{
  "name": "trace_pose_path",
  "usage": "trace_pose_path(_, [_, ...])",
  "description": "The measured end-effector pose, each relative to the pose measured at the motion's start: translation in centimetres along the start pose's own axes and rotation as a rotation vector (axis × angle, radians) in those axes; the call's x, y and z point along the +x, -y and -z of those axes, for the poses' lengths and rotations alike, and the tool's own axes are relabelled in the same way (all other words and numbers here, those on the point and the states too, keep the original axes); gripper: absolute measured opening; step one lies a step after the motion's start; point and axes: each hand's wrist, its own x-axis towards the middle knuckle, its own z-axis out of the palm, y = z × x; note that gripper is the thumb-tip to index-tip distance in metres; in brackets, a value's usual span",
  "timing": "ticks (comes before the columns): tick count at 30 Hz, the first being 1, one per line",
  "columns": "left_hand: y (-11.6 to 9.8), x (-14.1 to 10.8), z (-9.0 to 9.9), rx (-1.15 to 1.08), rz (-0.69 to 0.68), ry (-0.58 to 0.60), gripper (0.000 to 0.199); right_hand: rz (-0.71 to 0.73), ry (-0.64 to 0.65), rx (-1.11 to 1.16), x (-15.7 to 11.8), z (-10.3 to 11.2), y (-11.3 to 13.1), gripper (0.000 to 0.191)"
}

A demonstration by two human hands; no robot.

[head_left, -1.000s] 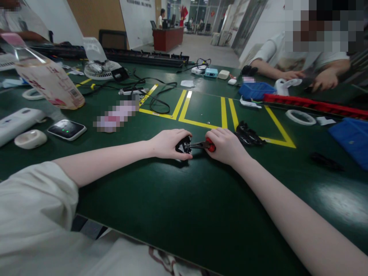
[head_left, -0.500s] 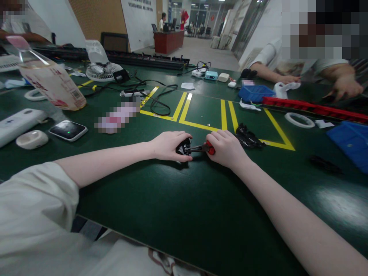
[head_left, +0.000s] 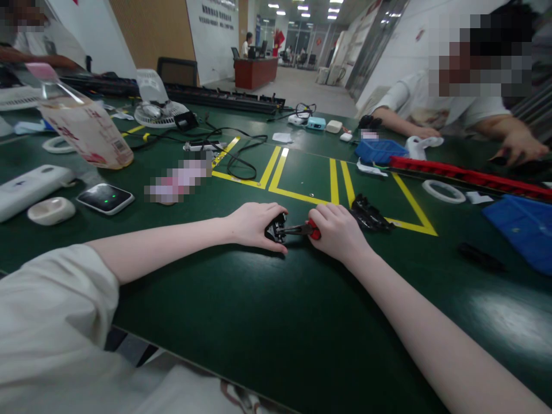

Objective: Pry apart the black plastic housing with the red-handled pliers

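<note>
Your left hand (head_left: 252, 225) grasps a black part (head_left: 272, 229) — your right hand (head_left: 338, 231) grips red-handled needle-nose pliers (head_left: 298, 230), tips against it — a move calling for steadiness.

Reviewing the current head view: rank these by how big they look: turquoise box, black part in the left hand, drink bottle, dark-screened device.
1. Drink bottle
2. Dark-screened device
3. Black part, partly covered by the left hand
4. Turquoise box

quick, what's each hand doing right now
Left hand: closed around a small black part.
Right hand: gripping red-handled pliers, their tips at that part.
</note>
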Motion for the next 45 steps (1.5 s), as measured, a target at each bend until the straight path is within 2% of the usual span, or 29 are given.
trace_pose_path(9, [0.1, 0.25, -0.17, -0.003, -0.007, 0.001, 0.071, -0.004, -0.029, 0.007, 0.21, -0.38, -0.32, 0.01])
trace_pose_path(19, [0.13, 0.28, -0.24, 0.0, -0.032, -0.003, 0.074, -0.008, 0.003, -0.025, 0.08, 0.31, 0.23, 0.01])
trace_pose_path(45, [0.2, 0.25, -0.29, -0.028, -0.006, 0.002, 0.075, -0.018, 0.001, -0.012, 0.03, -0.06, 0.07, 0.009])
